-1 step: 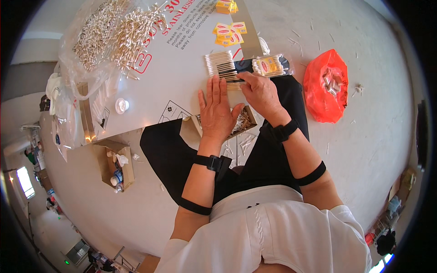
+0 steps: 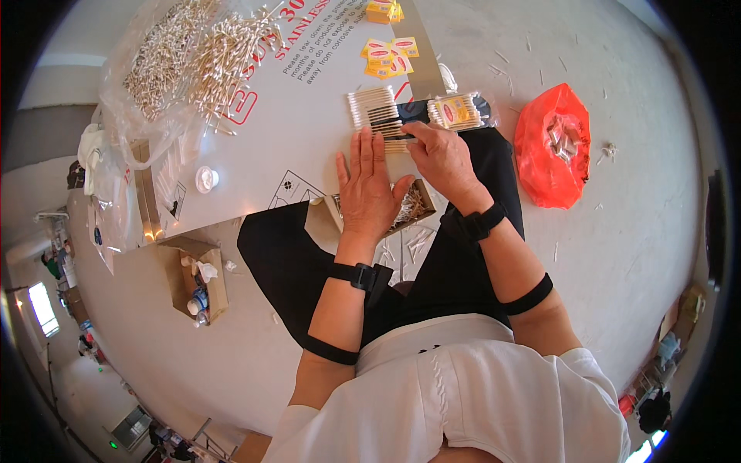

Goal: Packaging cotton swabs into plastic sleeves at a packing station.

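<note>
A row of cotton swabs (image 2: 376, 110) lies side by side at the table's edge, partly over a black strip (image 2: 414, 113). My left hand (image 2: 366, 184) lies flat with fingers stretched, its fingertips at the near side of the row. At the right ends of the swabs is my right hand (image 2: 446, 160), fingers curled and index finger bent against them. Whatever sits between its fingers is hidden. Just beyond it, a clear pack of cotton swabs (image 2: 457, 113) with a yellow card rests on the strip's right part. Below my hands, an open cardboard box (image 2: 325, 221) holds loose swabs.
A clear bag of loose swabs (image 2: 166, 65) covers the table's far left. Yellow cards (image 2: 388, 58) lie at the far edge, and a small white tub (image 2: 206, 180) stands left. A red plastic bag (image 2: 552, 174) and a carton with bottles (image 2: 218, 287) are on the floor.
</note>
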`<move>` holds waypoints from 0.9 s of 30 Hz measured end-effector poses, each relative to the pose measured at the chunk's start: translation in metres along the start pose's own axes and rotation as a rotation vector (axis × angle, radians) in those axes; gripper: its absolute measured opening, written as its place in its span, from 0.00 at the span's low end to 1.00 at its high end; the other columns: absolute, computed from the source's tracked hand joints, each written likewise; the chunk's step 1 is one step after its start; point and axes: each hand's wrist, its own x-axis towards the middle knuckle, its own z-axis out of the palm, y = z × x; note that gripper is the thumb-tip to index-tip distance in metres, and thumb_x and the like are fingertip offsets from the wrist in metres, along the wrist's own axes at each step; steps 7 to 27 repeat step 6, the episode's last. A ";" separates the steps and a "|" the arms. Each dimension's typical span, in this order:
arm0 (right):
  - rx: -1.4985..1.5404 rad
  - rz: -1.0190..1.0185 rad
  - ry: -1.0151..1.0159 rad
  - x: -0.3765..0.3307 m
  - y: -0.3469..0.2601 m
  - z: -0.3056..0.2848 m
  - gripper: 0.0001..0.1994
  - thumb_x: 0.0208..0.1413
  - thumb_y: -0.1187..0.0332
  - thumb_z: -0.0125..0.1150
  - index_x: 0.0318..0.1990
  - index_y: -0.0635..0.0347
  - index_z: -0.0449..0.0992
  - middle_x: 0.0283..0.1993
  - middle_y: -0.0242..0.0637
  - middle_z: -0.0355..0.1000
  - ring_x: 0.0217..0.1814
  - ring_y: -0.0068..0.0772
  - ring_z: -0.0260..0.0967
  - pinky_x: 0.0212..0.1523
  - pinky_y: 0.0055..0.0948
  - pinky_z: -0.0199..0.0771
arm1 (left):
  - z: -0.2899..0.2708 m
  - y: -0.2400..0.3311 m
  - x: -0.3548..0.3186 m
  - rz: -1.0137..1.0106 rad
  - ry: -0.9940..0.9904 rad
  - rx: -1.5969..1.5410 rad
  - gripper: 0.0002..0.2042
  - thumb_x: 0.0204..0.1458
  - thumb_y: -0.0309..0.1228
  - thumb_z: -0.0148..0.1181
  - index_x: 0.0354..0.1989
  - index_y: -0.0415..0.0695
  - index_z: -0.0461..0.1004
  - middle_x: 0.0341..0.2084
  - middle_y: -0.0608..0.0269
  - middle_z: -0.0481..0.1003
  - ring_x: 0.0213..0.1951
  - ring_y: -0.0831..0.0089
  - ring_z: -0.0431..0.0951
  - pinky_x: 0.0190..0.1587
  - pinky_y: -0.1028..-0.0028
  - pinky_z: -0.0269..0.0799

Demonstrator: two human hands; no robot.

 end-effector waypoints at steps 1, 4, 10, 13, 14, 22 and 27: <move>0.000 0.000 0.000 0.000 0.000 0.000 0.12 0.52 0.71 0.58 0.45 0.55 0.79 0.31 0.42 0.75 0.33 0.46 0.75 0.36 0.39 0.75 | 0.000 0.000 0.000 0.001 0.006 -0.004 0.39 0.54 0.47 0.59 0.69 0.38 0.52 0.71 0.51 0.49 0.73 0.56 0.46 0.71 0.49 0.37; 0.006 0.007 -0.014 0.000 0.000 -0.001 0.12 0.52 0.71 0.58 0.44 0.55 0.79 0.32 0.42 0.75 0.34 0.46 0.75 0.36 0.39 0.75 | 0.001 -0.001 0.000 0.003 0.007 0.000 0.40 0.54 0.47 0.59 0.69 0.38 0.52 0.71 0.50 0.49 0.73 0.56 0.46 0.70 0.49 0.37; -0.005 0.010 -0.042 0.001 0.001 -0.001 0.12 0.52 0.70 0.59 0.44 0.54 0.79 0.32 0.42 0.76 0.35 0.47 0.75 0.37 0.39 0.75 | 0.001 -0.002 0.000 0.003 0.003 0.000 0.41 0.53 0.48 0.60 0.70 0.39 0.51 0.71 0.51 0.49 0.73 0.55 0.45 0.71 0.49 0.36; -0.005 0.010 -0.042 0.001 0.001 -0.001 0.12 0.52 0.70 0.59 0.44 0.54 0.79 0.32 0.42 0.76 0.35 0.47 0.75 0.37 0.39 0.75 | 0.001 -0.002 0.000 0.003 0.003 0.000 0.41 0.53 0.48 0.60 0.70 0.39 0.51 0.71 0.51 0.49 0.73 0.55 0.45 0.71 0.49 0.36; -0.005 0.010 -0.042 0.001 0.001 -0.001 0.12 0.52 0.70 0.59 0.44 0.54 0.79 0.32 0.42 0.76 0.35 0.47 0.75 0.37 0.39 0.75 | 0.001 -0.002 0.000 0.003 0.003 0.000 0.41 0.53 0.48 0.60 0.70 0.39 0.51 0.71 0.51 0.49 0.73 0.55 0.45 0.71 0.49 0.36; -0.005 0.010 -0.042 0.001 0.001 -0.001 0.12 0.52 0.70 0.59 0.44 0.54 0.79 0.32 0.42 0.76 0.35 0.47 0.75 0.37 0.39 0.75 | 0.001 -0.002 0.000 0.003 0.003 0.000 0.41 0.53 0.48 0.60 0.70 0.39 0.51 0.71 0.51 0.49 0.73 0.55 0.45 0.71 0.49 0.36; -0.005 0.010 -0.042 0.001 0.001 -0.001 0.12 0.52 0.70 0.59 0.44 0.54 0.79 0.32 0.42 0.76 0.35 0.47 0.75 0.37 0.39 0.75 | 0.001 -0.002 0.000 0.003 0.003 0.000 0.41 0.53 0.48 0.60 0.70 0.39 0.51 0.71 0.51 0.49 0.73 0.55 0.45 0.71 0.49 0.36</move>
